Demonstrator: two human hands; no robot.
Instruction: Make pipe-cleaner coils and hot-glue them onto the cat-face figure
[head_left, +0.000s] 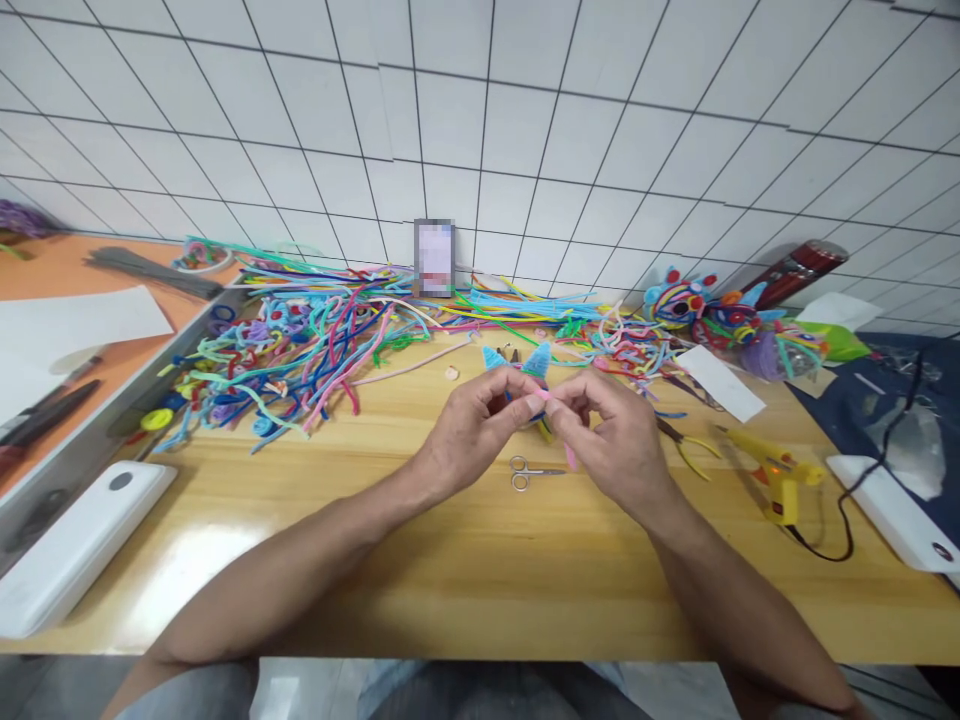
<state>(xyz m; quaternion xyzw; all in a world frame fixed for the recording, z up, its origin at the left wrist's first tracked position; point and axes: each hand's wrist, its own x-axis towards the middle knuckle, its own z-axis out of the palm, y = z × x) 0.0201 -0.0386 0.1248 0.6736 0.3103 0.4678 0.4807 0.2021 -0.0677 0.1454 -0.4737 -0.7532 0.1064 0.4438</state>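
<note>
"Bare forearms (300, 570) reach in; what's between the hands?"
"Pink strip (572, 458), mid-scene, pinched in the fingertips of left hand (484, 425) and right hand (615, 435)."
"Around it?"
"Scissors (519, 474) just nearer, pointed blue shapes (538, 360) just beyond, glue gun (784, 485) right."

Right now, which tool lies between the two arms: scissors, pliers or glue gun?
The small silver scissors; only they lie there. The yellow-handled pliers and yellow glue gun both lie to the right of the right hand.
</note>
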